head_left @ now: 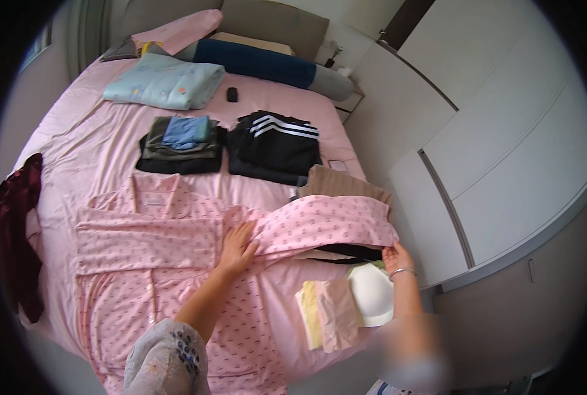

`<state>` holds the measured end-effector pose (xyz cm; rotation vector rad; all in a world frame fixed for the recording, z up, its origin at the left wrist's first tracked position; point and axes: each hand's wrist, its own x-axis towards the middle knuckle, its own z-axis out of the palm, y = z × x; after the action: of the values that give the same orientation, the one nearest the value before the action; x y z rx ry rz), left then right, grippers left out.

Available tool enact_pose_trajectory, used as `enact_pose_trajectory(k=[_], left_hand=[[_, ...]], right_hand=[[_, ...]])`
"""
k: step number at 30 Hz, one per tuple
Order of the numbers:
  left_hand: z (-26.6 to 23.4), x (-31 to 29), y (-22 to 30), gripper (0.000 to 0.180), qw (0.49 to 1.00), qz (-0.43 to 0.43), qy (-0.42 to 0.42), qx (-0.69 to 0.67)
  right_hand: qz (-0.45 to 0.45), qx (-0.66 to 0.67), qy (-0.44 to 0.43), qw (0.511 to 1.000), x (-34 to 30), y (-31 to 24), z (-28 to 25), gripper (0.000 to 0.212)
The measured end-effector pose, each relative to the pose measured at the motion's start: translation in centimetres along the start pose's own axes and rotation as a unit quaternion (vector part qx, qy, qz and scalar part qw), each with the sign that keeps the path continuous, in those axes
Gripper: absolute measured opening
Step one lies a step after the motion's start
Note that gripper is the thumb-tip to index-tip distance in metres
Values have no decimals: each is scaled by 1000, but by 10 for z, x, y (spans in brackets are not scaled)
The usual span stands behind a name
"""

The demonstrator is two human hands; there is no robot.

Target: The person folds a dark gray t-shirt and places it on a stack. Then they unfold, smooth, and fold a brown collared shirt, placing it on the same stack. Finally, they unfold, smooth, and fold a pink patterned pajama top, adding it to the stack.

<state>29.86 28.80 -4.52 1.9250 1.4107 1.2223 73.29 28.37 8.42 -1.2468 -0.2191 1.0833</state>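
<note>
A pink patterned pajama top (194,316) lies spread on the bed, its collar at the far side. One sleeve (148,240) is folded flat across its chest; the other sleeve (326,224) stretches out to the right. My left hand (239,247) rests flat where that stretched sleeve meets the body, fingers extended. At the sleeve's far right end, my right hand (397,258) pinches the cuff edge. Beneath the sleeve, parts of brown folded clothing (346,183) and a black garment (356,251) show.
Below the sleeve lie a white bra cup (372,296) and small folded yellow and pink cloths (329,313). Folded dark clothes (273,148) and a stack topped with blue (185,135) sit beyond. A maroon garment (20,230) hangs over the left edge; a wardrobe (491,151) stands right.
</note>
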Motion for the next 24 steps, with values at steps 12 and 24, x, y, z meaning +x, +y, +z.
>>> enact_pose_trajectory(k=[12,24], left_hand=[[-210,-77,-36,50,930,-93,-8,354],[-255,-102,-94,51,712,-349,136,-595]], right_hand=[[-440,-326,-56,835,-42,9,99,16],[-405,-298,-442,743,-285,205,309,21]])
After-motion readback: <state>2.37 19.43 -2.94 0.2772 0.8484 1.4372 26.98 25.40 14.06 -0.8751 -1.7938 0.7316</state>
